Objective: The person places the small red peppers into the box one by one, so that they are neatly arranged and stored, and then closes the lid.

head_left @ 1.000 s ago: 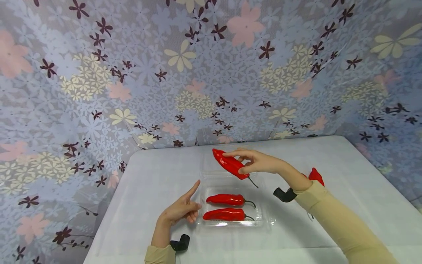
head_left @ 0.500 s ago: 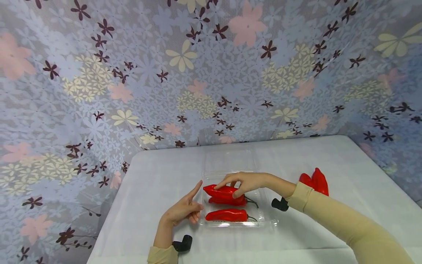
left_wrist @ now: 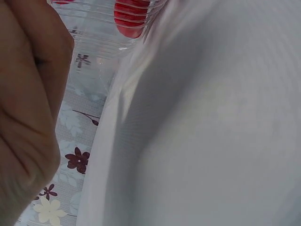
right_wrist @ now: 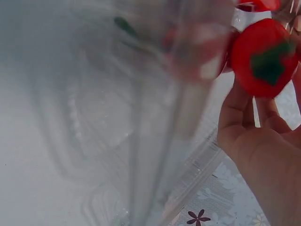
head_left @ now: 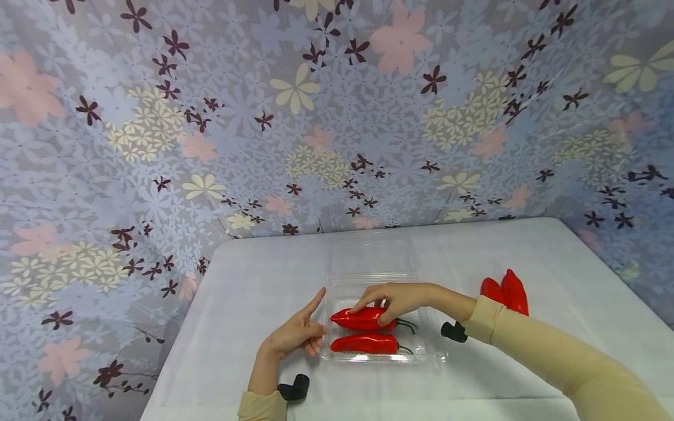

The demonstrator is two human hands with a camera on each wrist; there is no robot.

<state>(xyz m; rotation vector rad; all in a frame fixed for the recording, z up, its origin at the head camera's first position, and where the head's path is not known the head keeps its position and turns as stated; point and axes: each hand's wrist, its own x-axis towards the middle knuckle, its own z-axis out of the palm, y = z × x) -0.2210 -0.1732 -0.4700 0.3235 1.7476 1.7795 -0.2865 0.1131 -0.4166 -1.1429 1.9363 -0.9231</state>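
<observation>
In the head view, my right hand (head_left: 402, 297) grips a red pepper (head_left: 344, 318) from above, thumb near its stem end. It lies low in a clear plastic container (head_left: 381, 359), over another pepper whose stem shows beside it. A separate red pepper (head_left: 363, 344) lies along the front wall. My left hand (head_left: 289, 338) holds the container's left edge, index finger straight and other fingers curled. In the right wrist view, the gripped pepper's green stem end (right_wrist: 270, 66) faces the camera. In the left wrist view, the curled hand (left_wrist: 35, 89) is beside the ribbed wall.
The container's clear lid (head_left: 371, 257) lies folded back behind it on the white tabletop (head_left: 263, 269). Other red peppers (head_left: 515, 292) lie to the right, partly behind the right sleeve (head_left: 537, 336). A flower-patterned cloth (head_left: 337, 117) rises behind the table.
My right hand has lowered its pepper from above the back of the container onto the pepper in the middle. My left hand has stayed at the left edge.
</observation>
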